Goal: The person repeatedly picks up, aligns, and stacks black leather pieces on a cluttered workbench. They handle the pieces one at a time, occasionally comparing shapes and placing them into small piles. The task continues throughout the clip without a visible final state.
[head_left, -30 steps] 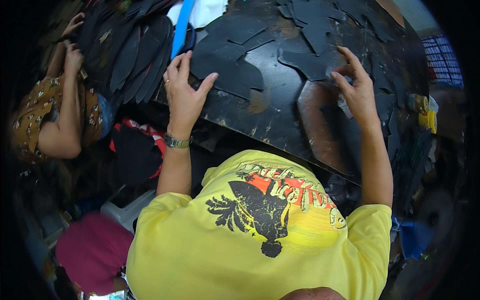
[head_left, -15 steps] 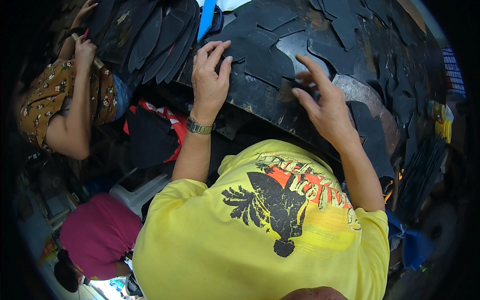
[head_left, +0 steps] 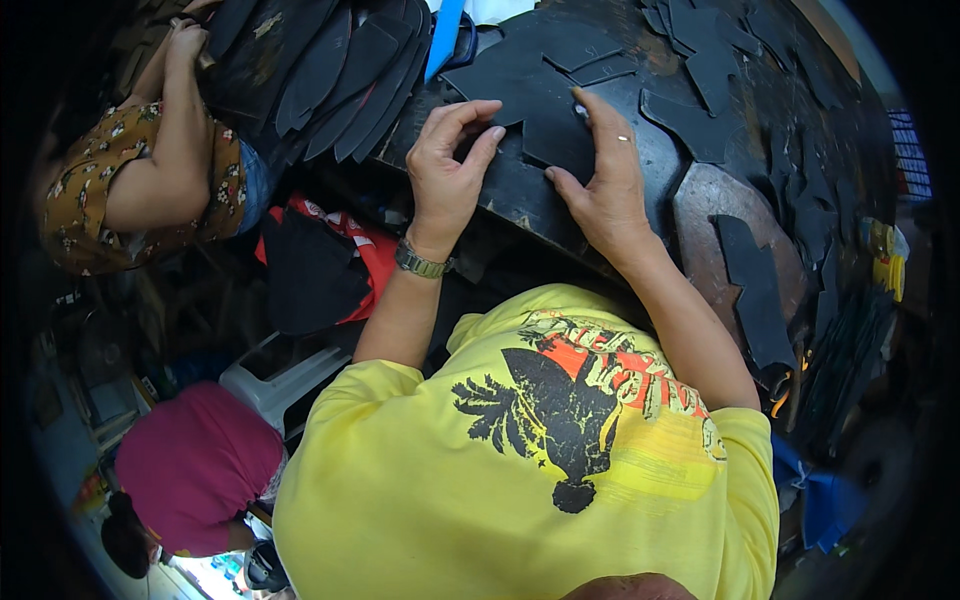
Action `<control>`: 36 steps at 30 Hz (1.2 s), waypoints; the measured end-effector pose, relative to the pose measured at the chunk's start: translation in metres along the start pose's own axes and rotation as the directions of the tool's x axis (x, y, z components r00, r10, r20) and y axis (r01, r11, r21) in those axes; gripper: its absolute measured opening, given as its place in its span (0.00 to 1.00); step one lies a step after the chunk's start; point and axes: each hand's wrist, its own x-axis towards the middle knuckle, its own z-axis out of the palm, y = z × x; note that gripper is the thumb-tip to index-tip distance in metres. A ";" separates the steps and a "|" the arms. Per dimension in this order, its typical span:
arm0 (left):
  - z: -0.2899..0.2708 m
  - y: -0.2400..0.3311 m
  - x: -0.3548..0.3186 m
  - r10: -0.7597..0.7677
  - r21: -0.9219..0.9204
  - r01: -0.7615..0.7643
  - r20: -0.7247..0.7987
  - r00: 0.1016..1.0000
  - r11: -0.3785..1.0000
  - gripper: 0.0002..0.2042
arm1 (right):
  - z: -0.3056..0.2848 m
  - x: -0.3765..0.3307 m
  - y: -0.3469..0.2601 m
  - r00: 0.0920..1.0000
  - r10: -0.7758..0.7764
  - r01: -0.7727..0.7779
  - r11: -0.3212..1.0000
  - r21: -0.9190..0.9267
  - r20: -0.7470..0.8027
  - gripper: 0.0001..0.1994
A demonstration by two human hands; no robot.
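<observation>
Both hands lie on one flat black cut piece [head_left: 545, 110] near the front edge of the dark round surface [head_left: 690, 200]. Left hand [head_left: 450, 165]: fingers curled, tips pinching the piece's left notch. Right hand [head_left: 605, 180]: open, palm down, fingers spread, pressing the piece flat, not gripping it.

Edges and room: the piece sits just inside the surface's rim, which runs under both wrists. Bare worn patch to the right of the right hand; a long black strip [head_left: 755, 290] lies there, hanging over the edge. More black cut shapes [head_left: 700, 60] crowd the far side. A stack of dark sole-shaped sheets [head_left: 340, 70] lies to the left, beside a blue strip [head_left: 443, 35].

Versus half a second ago: the hands have drawn closer together, the right pulled in from the right part of the surface.

Material: thin, matte, leather-like sheets with notched outlines. Another person's arm [head_left: 175, 150] works at far left
</observation>
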 end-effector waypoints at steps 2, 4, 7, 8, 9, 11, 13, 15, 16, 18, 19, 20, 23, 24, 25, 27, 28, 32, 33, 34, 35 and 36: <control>-0.001 0.002 -0.002 0.102 0.075 -0.103 0.016 0.995 0.992 0.12 | -0.001 0.000 0.001 0.999 0.043 -0.043 0.999 0.026 -0.001 0.46; -0.003 0.006 -0.008 0.299 0.189 -0.299 0.028 0.954 0.935 0.12 | -0.004 -0.002 0.001 0.995 0.097 -0.100 0.991 0.085 0.029 0.48; 0.002 0.013 -0.021 0.502 0.071 -0.518 0.161 0.849 0.853 0.16 | -0.012 -0.009 -0.001 0.969 0.234 -0.246 0.938 0.243 0.074 0.50; 0.003 0.015 -0.026 0.517 0.024 -0.532 0.202 0.832 0.847 0.16 | -0.015 -0.012 -0.002 0.967 0.241 -0.254 0.910 0.326 0.082 0.50; 0.007 0.015 -0.030 0.500 -0.076 -0.498 0.233 0.834 0.864 0.16 | -0.017 -0.015 -0.003 0.953 0.285 -0.301 0.892 0.338 0.099 0.50; 0.008 0.014 -0.034 0.498 -0.114 -0.486 0.276 0.822 0.866 0.16 | -0.023 -0.019 -0.003 0.938 0.328 -0.345 0.847 0.403 0.113 0.48; 0.001 0.010 -0.029 0.533 0.013 -0.550 0.228 0.815 0.835 0.15 | -0.028 -0.018 -0.002 0.971 0.241 -0.211 0.831 0.515 0.010 0.45; -0.012 0.010 -0.021 0.436 0.156 -0.459 0.159 0.886 0.875 0.17 | -0.037 -0.013 0.002 0.932 0.361 -0.283 0.749 0.599 -0.011 0.45; -0.019 0.010 -0.017 0.360 0.236 -0.390 0.162 0.919 0.890 0.17 | -0.042 -0.012 0.003 0.914 0.403 -0.272 0.690 0.671 -0.044 0.45; -0.032 0.014 -0.012 0.213 0.386 -0.276 0.197 0.957 0.880 0.22 | -0.054 -0.007 0.004 0.873 0.487 -0.287 0.472 0.834 0.025 0.43; -0.037 0.016 -0.010 0.150 0.456 -0.242 0.230 0.962 0.856 0.27 | -0.059 -0.004 0.004 0.853 0.518 -0.298 0.399 0.867 0.055 0.42; -0.041 0.019 -0.009 0.113 0.546 -0.254 0.278 0.954 0.799 0.34 | -0.064 -0.002 0.004 0.844 0.532 -0.317 0.378 0.870 0.076 0.42; -0.047 0.025 -0.010 0.019 0.691 -0.294 0.375 0.927 0.661 0.38 | -0.069 0.000 0.001 0.859 0.447 -0.392 0.266 0.881 0.248 0.43; -0.047 0.025 -0.010 -0.006 0.686 -0.269 0.370 0.929 0.676 0.38 | -0.066 -0.001 0.001 0.828 0.476 -0.453 0.257 0.853 0.296 0.36; -0.047 0.024 -0.009 -0.018 0.653 -0.246 0.369 0.929 0.716 0.37 | -0.063 -0.002 0.001 0.831 0.450 -0.508 0.371 0.778 0.328 0.34; -0.046 0.020 -0.009 -0.076 0.595 -0.171 0.366 0.927 0.785 0.33 | -0.052 -0.007 0.003 0.814 0.429 -0.581 0.588 0.563 0.391 0.29; -0.046 0.018 -0.010 -0.008 0.526 -0.183 0.340 0.940 0.831 0.25 | -0.045 -0.010 0.004 0.865 0.364 -0.501 0.664 0.554 0.346 0.23; -0.041 0.014 -0.011 -0.046 0.165 -0.009 0.327 0.944 0.986 0.18 | -0.041 -0.014 0.006 0.938 0.268 -0.328 0.890 0.318 0.218 0.27; -0.039 0.015 -0.013 0.017 0.102 -0.054 0.332 0.943 0.993 0.16 | -0.044 -0.013 0.007 0.941 0.268 -0.316 0.913 0.258 0.206 0.28; -0.037 0.018 -0.013 -0.001 0.055 -0.019 0.340 0.940 0.998 0.16 | -0.048 -0.013 0.004 0.955 0.249 -0.288 0.909 0.301 0.164 0.30; -0.034 0.020 -0.013 0.003 0.007 -0.006 0.349 0.937 1.000 0.15 | -0.051 -0.013 0.001 0.967 0.227 -0.254 0.903 0.346 0.119 0.32; -0.028 0.023 -0.014 -0.023 -0.056 0.044 0.330 0.944 0.997 0.15 | -0.058 -0.011 -0.001 0.948 0.274 -0.317 0.861 0.399 0.161 0.36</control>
